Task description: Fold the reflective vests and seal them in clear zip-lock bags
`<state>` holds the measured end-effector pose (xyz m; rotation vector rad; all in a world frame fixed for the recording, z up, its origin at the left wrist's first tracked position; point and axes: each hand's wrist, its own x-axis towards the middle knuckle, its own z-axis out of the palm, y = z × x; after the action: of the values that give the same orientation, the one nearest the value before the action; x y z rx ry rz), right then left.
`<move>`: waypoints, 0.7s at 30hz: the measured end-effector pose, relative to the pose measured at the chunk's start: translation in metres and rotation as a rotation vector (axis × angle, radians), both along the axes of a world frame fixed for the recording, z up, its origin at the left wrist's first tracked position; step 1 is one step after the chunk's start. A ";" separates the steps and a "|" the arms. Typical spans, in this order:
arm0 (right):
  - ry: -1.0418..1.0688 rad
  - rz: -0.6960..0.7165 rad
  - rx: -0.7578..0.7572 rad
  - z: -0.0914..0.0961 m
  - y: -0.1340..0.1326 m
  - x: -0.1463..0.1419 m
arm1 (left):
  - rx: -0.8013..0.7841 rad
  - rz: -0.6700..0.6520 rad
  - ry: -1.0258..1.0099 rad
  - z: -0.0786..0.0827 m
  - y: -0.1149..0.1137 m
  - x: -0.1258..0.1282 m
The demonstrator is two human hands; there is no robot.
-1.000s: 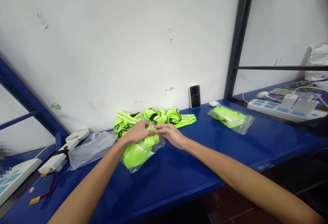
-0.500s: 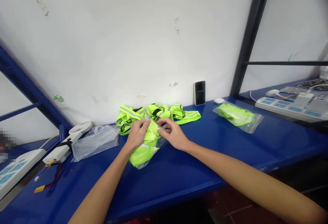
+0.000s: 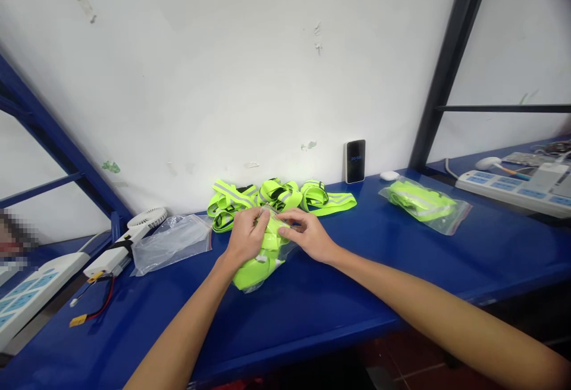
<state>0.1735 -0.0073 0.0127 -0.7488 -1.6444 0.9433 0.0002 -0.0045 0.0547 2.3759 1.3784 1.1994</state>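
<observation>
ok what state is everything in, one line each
Left hand: closed on the held bag
Right hand: fingers at the held bag, grip unclear
Held bag: neon straps inside, seal unclear
Loose straps: bundled, unbagged
Filled bag: lying flat, straps inside
Clear bag: lying flat
Small device: upright, screen lit
Fan: running or not unclear
Yellow connector: unplugged

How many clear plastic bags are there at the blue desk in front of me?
3: a flat bag lies at left; a held bag is in the left hand, the right hand touching it; a packed bag lies at right. Others may be hidden.
</observation>
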 end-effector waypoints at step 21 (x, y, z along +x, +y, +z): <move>0.058 0.055 -0.243 -0.013 0.016 -0.006 | -0.196 -0.099 -0.012 -0.018 0.022 -0.005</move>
<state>0.1675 0.0088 0.0000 -0.8343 -1.5224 1.2075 -0.0049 0.0179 0.0370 2.2681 1.2935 1.0025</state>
